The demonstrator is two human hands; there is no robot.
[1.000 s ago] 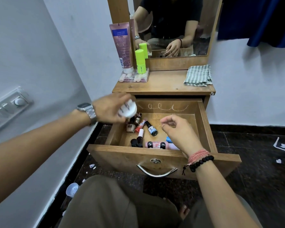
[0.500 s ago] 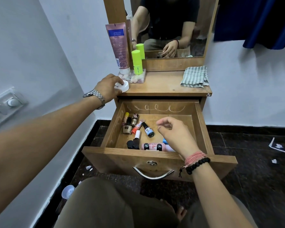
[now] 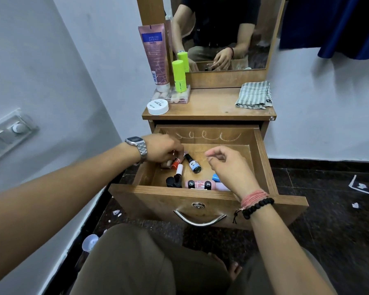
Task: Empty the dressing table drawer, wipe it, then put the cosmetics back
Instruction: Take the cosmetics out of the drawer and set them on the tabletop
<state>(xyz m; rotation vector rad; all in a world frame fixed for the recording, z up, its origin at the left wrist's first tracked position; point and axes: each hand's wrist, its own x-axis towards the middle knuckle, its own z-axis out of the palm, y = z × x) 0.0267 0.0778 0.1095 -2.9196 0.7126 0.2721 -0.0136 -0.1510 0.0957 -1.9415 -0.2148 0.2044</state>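
The wooden drawer [image 3: 264,162] is pulled out and holds several small cosmetics: a dark bottle with a blue label [image 3: 193,165], an orange bottle [image 3: 175,165], black-capped bottles [image 3: 173,181] and pink tubes [image 3: 197,184] along the front wall. My left hand [image 3: 162,149] reaches into the back left corner, fingers curled down onto the small bottles there; a firm grip is not visible. My right hand [image 3: 228,167] hovers over the drawer's right half, fingers loosely bent, holding nothing. A white round jar [image 3: 157,107] stands on the table top's front left corner.
On the table top stand a pink tube [image 3: 155,56] and a green bottle [image 3: 178,75] on a clear box [image 3: 170,97], with a folded striped cloth [image 3: 255,95] at the right. A switch panel [image 3: 9,135] sticks out from the left wall. My knees sit below the drawer front.
My left hand carried the white jar up out of the drawer, set it on the table top's front left corner, then came back down into the drawer. My right hand barely moved.
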